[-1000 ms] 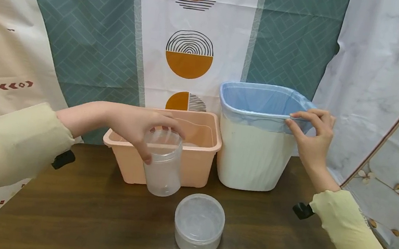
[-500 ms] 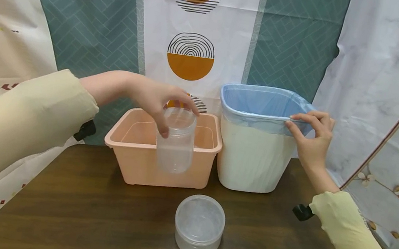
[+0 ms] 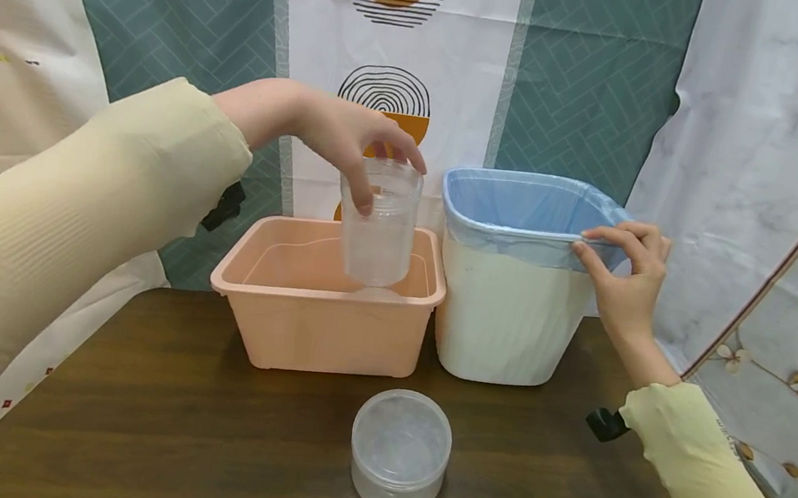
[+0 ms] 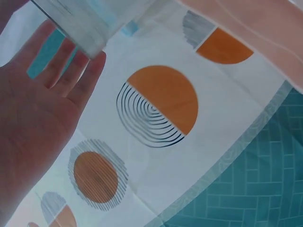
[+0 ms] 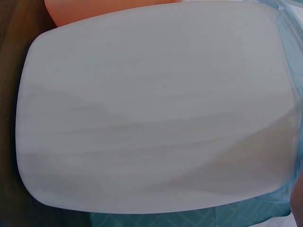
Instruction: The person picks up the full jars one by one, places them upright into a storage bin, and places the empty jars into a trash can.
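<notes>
My left hand (image 3: 352, 142) grips a clear plastic jar (image 3: 380, 234) from above by its top. The jar hangs upright over the peach plastic basin (image 3: 319, 335), overlapping its right part in the head view. In the left wrist view the fingers (image 4: 85, 85) lie along the clear jar (image 4: 94, 28). With thumb and fingers, my right hand (image 3: 628, 262) pinches the front right rim of a white trash bin (image 3: 507, 314), where a blue bag (image 3: 519, 202) lines it. A round, clear, shallow container (image 3: 398, 451) stands on the table in front.
The brown wooden table (image 3: 230, 437) carries everything. Basin and bin stand side by side at its back, close to a patterned curtain (image 3: 199, 46). Inside the basin, a clear round shape (image 3: 378, 294) shows below the jar. A marbled cloth (image 3: 773, 164) hangs at the right.
My left hand has lifted the jar up and to the right, from in front of the basin to above it. My right hand stays at the bin rim.
</notes>
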Motion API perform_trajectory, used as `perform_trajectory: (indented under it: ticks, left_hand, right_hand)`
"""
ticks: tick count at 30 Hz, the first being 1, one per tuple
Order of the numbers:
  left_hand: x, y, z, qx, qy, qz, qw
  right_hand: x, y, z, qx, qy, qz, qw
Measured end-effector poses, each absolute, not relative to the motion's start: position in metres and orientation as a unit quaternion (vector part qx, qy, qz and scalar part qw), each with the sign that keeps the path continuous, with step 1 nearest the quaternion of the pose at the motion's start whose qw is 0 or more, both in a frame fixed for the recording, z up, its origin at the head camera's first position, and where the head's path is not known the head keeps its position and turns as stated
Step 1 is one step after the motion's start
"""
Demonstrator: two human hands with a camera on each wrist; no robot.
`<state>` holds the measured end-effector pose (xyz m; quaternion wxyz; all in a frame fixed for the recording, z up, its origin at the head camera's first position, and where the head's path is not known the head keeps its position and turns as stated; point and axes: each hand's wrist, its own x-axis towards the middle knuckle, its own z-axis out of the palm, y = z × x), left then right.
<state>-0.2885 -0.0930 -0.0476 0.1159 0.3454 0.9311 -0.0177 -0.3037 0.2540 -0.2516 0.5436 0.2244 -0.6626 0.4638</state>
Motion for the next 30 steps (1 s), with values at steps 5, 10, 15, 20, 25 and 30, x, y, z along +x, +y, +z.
perform_trajectory:
  ticks: [5,10,15,20,25,30]
  left_hand:
    - [-0.296,-0.085,-0.034,0.353,0.93,0.002,0.1]
    - [-0.303,-0.078,-0.021,0.359,0.93,0.013,0.082]
    - [-0.308,-0.072,-0.01,0.354,0.934,0.014,0.054]
    - [-0.31,-0.063,-0.003,0.347,0.938,0.008,0.01]
    - [-0.309,-0.052,0.002,0.338,0.94,0.017,-0.031]
    - [-0.311,-0.04,0.001,0.343,0.937,0.038,-0.047]
  right_hand:
    - [-0.304,0.254,-0.252,0.224,-0.661,0.466,0.544]
    - [-0.304,0.254,-0.252,0.221,-0.664,0.467,0.541]
    - [-0.303,0.253,-0.251,0.224,-0.663,0.465,0.542]
    - [-0.303,0.251,-0.25,0.231,-0.659,0.463,0.545]
    - [-0.301,0.251,-0.249,0.235,-0.657,0.464,0.545]
    - [-0.3,0.251,-0.248,0.234,-0.658,0.463,0.545]
